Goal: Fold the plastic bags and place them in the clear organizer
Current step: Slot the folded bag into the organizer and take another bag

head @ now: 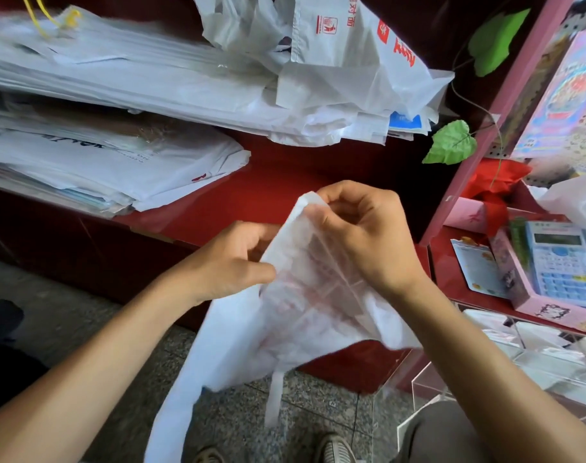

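Both hands pinch one bag (305,295) in midair, left hand (231,262) at its edge, right hand (362,235) at top corner, prob to line up edges b4 folding; organizer (485,379) waits nearby.

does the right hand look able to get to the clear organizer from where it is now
Probably yes, once freed: the right hand is busy pinching the plastic bag together with the left hand, but the clear organizer sits on its own side, lower right, with nothing visibly blocking the way.

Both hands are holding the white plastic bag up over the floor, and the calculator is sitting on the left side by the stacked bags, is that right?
Not quite. The head view shows the calculator on the right side, beside the pink shelf, not left by the stacked bags. The left hand and right hand do hold the white plastic bag.
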